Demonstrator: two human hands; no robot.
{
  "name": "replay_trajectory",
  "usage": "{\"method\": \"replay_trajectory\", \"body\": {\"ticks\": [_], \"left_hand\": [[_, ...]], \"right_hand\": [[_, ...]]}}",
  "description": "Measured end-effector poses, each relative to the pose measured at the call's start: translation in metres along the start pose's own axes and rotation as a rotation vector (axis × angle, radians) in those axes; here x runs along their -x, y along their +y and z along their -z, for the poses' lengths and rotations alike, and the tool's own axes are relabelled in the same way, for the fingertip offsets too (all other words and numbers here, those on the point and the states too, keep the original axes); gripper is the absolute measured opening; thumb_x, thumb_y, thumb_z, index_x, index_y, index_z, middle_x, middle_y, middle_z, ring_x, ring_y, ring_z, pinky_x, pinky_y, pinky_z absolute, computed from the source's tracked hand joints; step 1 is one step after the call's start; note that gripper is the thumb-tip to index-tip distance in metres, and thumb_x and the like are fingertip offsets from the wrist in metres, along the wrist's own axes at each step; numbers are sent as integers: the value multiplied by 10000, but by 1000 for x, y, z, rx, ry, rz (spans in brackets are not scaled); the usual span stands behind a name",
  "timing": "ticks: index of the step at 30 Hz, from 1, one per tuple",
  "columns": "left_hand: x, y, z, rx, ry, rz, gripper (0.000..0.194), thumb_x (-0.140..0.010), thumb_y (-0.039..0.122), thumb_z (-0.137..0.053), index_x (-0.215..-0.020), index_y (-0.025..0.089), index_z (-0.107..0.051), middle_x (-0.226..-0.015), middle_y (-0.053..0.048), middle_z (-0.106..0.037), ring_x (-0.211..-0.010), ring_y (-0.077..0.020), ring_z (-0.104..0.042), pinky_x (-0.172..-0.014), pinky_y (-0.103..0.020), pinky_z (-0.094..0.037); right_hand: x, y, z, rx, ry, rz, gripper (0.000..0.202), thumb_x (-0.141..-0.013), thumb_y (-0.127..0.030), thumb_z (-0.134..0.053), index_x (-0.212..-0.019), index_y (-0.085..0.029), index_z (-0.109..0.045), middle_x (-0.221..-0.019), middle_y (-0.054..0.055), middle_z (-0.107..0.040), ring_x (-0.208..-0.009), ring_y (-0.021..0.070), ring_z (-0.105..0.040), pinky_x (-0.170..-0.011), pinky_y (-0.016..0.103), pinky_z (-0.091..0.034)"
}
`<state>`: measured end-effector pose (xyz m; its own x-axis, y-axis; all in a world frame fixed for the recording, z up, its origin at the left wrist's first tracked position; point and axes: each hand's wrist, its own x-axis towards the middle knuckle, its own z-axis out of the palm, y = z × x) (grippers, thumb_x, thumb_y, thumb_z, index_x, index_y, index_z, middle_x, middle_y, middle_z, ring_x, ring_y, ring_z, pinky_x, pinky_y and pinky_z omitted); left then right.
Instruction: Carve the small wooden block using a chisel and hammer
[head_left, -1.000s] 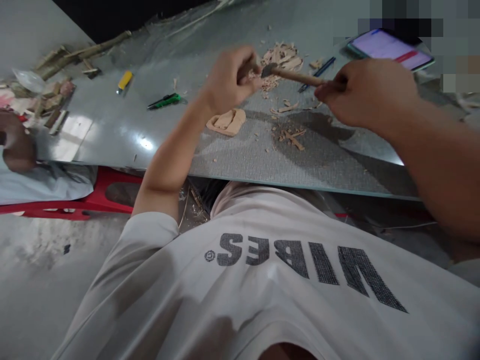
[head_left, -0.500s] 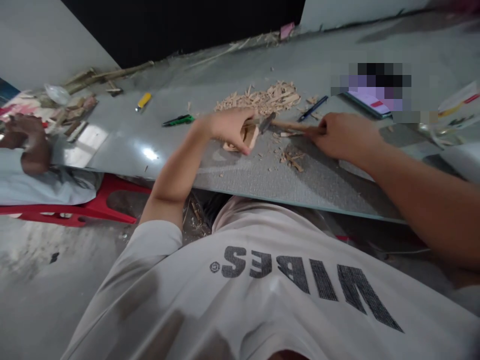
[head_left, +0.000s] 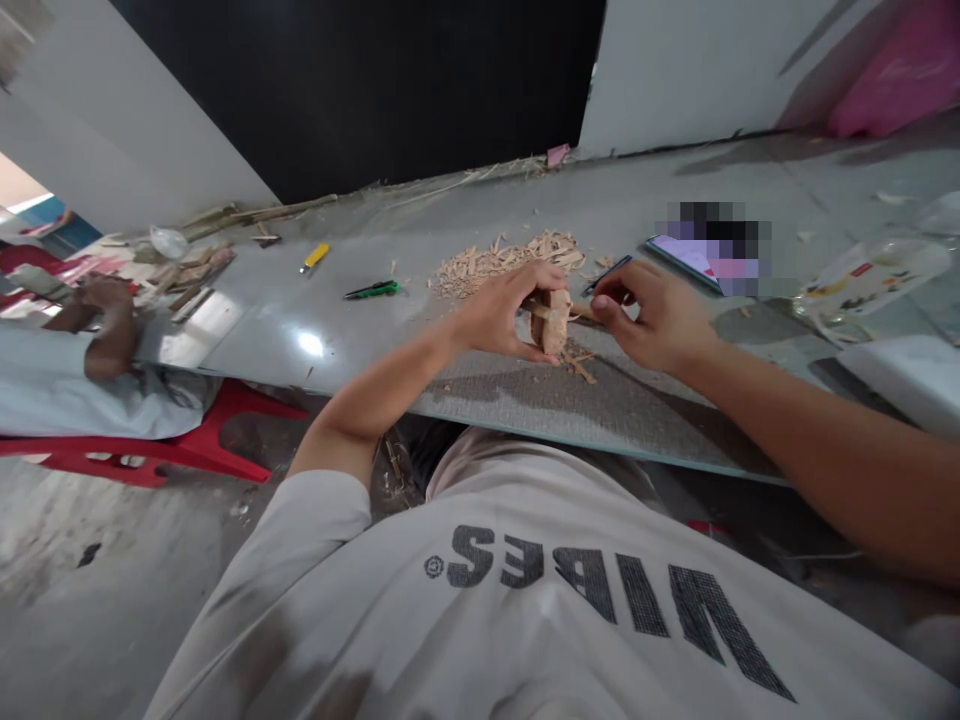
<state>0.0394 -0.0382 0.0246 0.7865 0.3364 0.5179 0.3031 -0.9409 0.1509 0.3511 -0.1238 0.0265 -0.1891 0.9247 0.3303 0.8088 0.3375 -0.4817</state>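
A pale carved wooden block (head_left: 556,322) is gripped between the thumb and fingers of my left hand (head_left: 511,308), above the table. My right hand (head_left: 651,312) is closed, with thumb and forefinger at the end of a thin wooden handle (head_left: 583,313). That handle runs toward the block; its far end is hidden by the block. Beyond my hands lies a heap of wood shavings (head_left: 480,262), and some loose chips (head_left: 577,366) lie just below the block. A blue pen (head_left: 611,270) rests right behind my right hand's fingers.
On the grey table (head_left: 360,340) lie a green cutter (head_left: 373,289), a yellow cutter (head_left: 315,257) and a phone (head_left: 686,258). A plastic packet (head_left: 874,278) is at the right. Another person's hands (head_left: 109,305) are at the far left, beside wood pieces (head_left: 195,280) and a red chair (head_left: 225,425).
The wooden block has turned, so its hollow no longer faces me. The tool's dark metal head, visible before, is now out of sight. The view has tilted upward.
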Motion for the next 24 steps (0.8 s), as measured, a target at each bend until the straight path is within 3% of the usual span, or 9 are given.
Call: {"method": "replay_trajectory", "body": {"ticks": [4, 7, 12, 15, 21, 24], "left_hand": [[3, -21, -28, -65, 27, -72, 913, -992, 805, -1085, -1687, 319, -746, -1679, -216, -809, -1670, -442, -796, -1340, -645, -720], [1, -44, -50, 43, 151, -182, 993, -1038, 1037, -891, -1642, 262, -746, -1603, -239, -832, -1590, -450, -842, -1280, -657, -741], [-3, -62, -68, 192, 278, -395, 1050, -1068, 1099, -782, -1715, 279, -673, -1620, -241, -826, -1531, -397, -864, -1183, -560, -766], [-4, -60, -71, 229, 271, -346, 1082, -1054, 1121, -774, -1726, 280, -661, -1602, -223, -810, -1560, -399, -848, -1212, -577, -745], [-9, -57, -74, 292, 262, -323, 1130, -1018, 1158, -769, -1735, 292, -660, -1602, -193, -743, -1557, -401, -816, -1259, -610, -707], [-11, -49, -71, 351, 261, -377, 1086, -1054, 1096, -802, -1768, 296, -625, -1673, -202, -679, -1617, -405, -747, -1319, -641, -657]], "right_hand": [[17, -15, -7, -72, 79, 87, 888, -1134, -1083, -503, -1286, -258, -795, -1183, 180, -852, -1041, 301, -766, -1012, 496, -643], [21, -19, -20, -85, 144, 117, 785, -1212, -943, -498, -1237, -223, -812, -1083, 165, -840, -962, 260, -739, -905, 426, -577], [19, -14, -30, -86, 145, 135, 585, -1265, -701, -502, -1254, -220, -834, -1057, 164, -809, -975, 280, -757, -943, 445, -604], [17, -11, -31, -99, 132, 133, 531, -1280, -651, -519, -1278, -222, -831, -1056, 165, -807, -991, 285, -768, -951, 446, -629], [16, -9, -34, -217, 137, 159, 604, -1279, -791, -517, -1336, -250, -778, -1213, 184, -821, -1152, 330, -797, -1118, 548, -700], [14, -4, -40, -308, 143, 162, 718, -1232, -929, -567, -1449, -270, -750, -1425, 214, -800, -1315, 362, -795, -1209, 602, -721]]}}
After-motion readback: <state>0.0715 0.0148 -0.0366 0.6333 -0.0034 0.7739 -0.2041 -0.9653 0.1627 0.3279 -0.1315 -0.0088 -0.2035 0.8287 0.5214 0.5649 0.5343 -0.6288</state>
